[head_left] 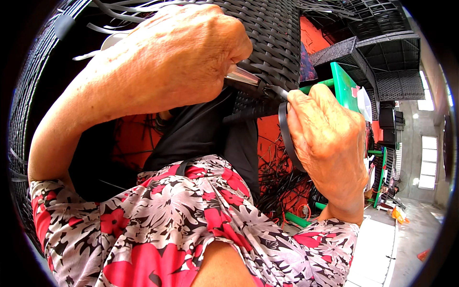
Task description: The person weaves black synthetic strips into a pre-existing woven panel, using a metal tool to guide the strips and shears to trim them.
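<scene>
A dark woven wicker piece (270,38) of flat plastic strands stands in front of me, its lower edge between my two hands. My left hand (191,52) is closed in a fist around a metal tool; only its shiny silver end (244,75) shows, pointing at the woven edge. Fingers pinched, my right hand (327,126) holds a dark plastic strip (285,131) close to that edge. Part of the strip loops down beside the palm. The tool's handle is hidden in the left fist, and its exact contact with the weave cannot be made out.
Loose grey strands (129,16) hang at the upper left. Scraps of dark strip (275,177) lie on the red floor covering below. A green stand (342,83) is just beyond my right hand. More woven furniture (389,52) stands at the far right.
</scene>
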